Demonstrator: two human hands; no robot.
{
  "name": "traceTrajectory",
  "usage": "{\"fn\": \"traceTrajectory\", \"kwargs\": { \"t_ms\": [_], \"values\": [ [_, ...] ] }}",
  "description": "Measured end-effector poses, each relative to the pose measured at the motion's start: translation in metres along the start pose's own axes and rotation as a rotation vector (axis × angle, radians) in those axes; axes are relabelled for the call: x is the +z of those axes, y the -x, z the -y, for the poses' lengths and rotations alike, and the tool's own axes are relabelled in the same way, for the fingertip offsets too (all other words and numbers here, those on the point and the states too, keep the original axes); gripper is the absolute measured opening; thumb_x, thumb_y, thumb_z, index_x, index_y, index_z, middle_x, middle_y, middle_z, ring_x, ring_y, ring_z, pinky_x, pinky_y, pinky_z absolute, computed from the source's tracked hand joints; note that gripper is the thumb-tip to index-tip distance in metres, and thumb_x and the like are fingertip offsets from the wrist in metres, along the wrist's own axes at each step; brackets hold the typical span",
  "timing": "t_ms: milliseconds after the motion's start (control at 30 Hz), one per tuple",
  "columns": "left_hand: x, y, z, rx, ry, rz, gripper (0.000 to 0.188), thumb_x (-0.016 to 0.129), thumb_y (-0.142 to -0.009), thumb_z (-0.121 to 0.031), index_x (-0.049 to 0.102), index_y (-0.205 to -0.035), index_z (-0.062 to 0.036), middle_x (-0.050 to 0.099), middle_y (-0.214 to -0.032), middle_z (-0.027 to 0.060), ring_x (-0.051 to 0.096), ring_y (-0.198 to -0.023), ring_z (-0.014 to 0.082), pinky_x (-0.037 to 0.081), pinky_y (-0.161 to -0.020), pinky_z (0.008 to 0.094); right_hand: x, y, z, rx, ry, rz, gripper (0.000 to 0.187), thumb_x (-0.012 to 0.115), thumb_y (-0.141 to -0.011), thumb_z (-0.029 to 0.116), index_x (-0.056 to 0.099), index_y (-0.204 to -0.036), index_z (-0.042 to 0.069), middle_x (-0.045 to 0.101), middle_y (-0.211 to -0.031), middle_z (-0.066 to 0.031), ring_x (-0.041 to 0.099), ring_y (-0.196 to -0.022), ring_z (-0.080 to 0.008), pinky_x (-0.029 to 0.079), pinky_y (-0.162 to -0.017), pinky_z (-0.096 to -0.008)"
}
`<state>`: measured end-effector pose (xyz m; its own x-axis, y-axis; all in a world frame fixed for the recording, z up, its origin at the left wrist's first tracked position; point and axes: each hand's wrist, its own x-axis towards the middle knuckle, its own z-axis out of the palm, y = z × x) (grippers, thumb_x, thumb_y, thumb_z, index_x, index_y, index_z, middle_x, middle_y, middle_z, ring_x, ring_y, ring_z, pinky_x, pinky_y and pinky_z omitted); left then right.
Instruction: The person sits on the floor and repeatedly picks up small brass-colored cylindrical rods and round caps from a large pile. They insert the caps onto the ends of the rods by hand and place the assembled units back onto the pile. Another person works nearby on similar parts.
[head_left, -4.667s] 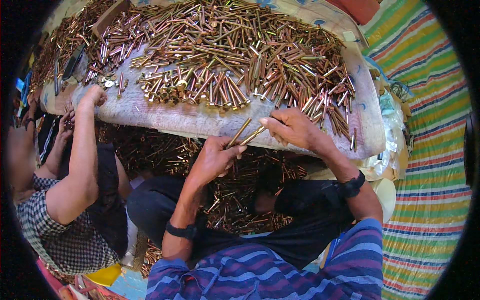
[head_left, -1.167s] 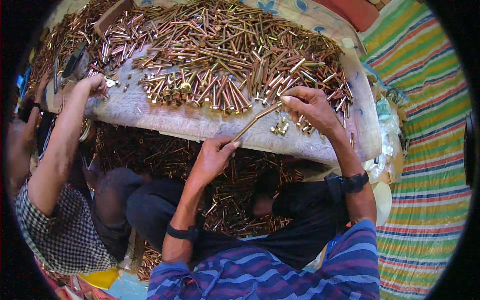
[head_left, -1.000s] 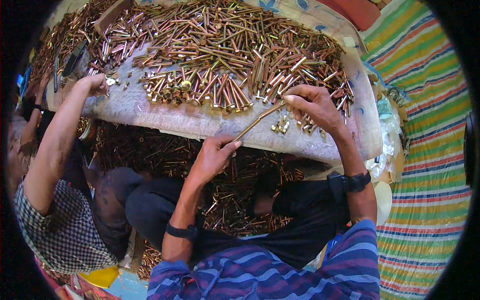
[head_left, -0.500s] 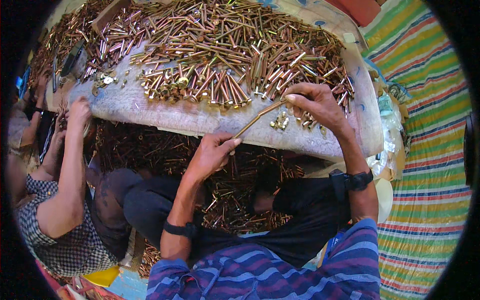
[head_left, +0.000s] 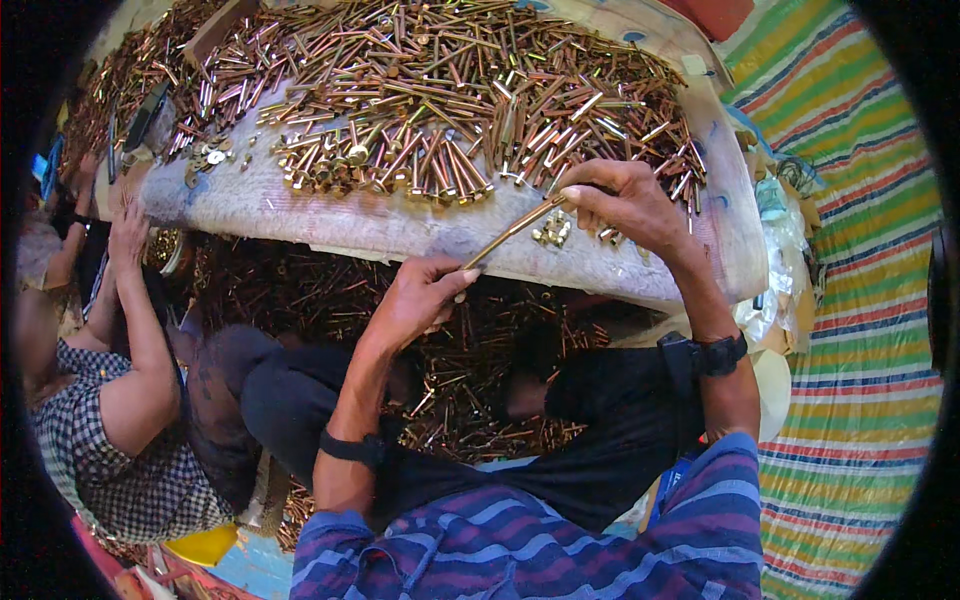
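Spanning both hands: one long brass-coloured bolt (head_left: 512, 232), pinched at its lower end by the left hand (head_left: 420, 300) and at its upper end by the right hand (head_left: 625, 205), each grip pressed together on the shaft. Beneath the right grip: small cluster of brass nuts (head_left: 552, 232) on the pale desk (head_left: 380, 225). Beyond both grips: large heap of bolts (head_left: 450, 100) covering the desk top. Left of the left grip: another person's raised hand (head_left: 128, 225), checked sleeve. Right of the grips: striped mat (head_left: 850, 300)
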<state>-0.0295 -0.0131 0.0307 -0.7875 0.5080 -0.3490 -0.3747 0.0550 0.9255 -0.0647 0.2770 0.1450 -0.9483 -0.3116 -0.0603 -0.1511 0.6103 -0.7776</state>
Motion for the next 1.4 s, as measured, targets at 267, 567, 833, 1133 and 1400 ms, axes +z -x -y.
{"fn": "traceTrajectory", "kwargs": {
  "t_ms": [267, 567, 833, 1133, 1400],
  "values": [
    [0.015, 0.002, -0.006, 0.046, 0.002, 0.041, 0.023, 0.068, -0.099, -0.025, 0.07, -0.099, -0.0016, 0.047, -0.06, -0.0062, 0.038, -0.045, 0.0041, 0.025, -0.04, 0.0247, 0.035, -0.001, -0.006, 0.086, -0.121, 0.1, 0.027, 0.068, -0.096, 0.023, 0.072, -0.095, -0.004, 0.069, -0.073, -0.0073, 0.065, -0.062, -0.0113, 0.052, -0.056, -0.0276],
    [0.012, -0.003, 0.002, 0.074, 0.024, 0.01, 0.023, 0.066, -0.1, -0.021, 0.067, -0.089, -0.0012, 0.045, -0.057, -0.0063, 0.037, -0.042, 0.0035, 0.024, -0.039, 0.0249, 0.044, -0.006, -0.018, 0.157, -0.032, 0.04, 0.048, 0.062, -0.098, 0.042, 0.072, -0.08, -0.001, 0.068, -0.066, -0.0115, 0.067, -0.059, -0.0198, 0.054, -0.06, -0.0375],
    [0.006, -0.008, 0.011, 0.061, 0.049, -0.092, 0.022, 0.067, -0.1, -0.023, 0.068, -0.093, -0.0016, 0.047, -0.058, -0.0064, 0.038, -0.043, 0.0035, 0.026, -0.039, 0.0245, 0.057, -0.002, -0.059, -0.101, 0.59, -0.048, 0.03, 0.067, -0.089, 0.029, 0.072, -0.096, 0.001, 0.07, -0.084, -0.0202, 0.068, -0.083, -0.0395, 0.054, -0.077, -0.0481],
    [0.005, -0.008, 0.011, 0.091, -0.036, -0.098, 0.025, 0.068, -0.099, -0.027, 0.069, -0.097, -0.002, 0.048, -0.061, -0.0058, 0.038, -0.044, 0.0041, 0.026, -0.039, 0.0252, 0.063, -0.006, -0.06, -0.068, 0.586, -0.035, 0.031, 0.065, -0.088, 0.027, 0.071, -0.099, 0.0, 0.071, -0.09, -0.0226, 0.069, -0.089, -0.0411, 0.055, -0.08, -0.05],
    [0.008, -0.007, 0.008, 0.052, -0.029, -0.079, 0.024, 0.068, -0.099, -0.027, 0.069, -0.098, -0.0031, 0.045, -0.059, -0.0066, 0.036, -0.044, 0.0039, 0.025, -0.039, 0.0247, 0.043, 0.006, -0.031, 0.055, -0.098, -0.022, 0.025, 0.07, -0.093, 0.02, 0.069, -0.105, -0.002, 0.072, -0.089, -0.0076, 0.066, -0.074, -0.0132, 0.054, -0.068, -0.029]
  ]
}}
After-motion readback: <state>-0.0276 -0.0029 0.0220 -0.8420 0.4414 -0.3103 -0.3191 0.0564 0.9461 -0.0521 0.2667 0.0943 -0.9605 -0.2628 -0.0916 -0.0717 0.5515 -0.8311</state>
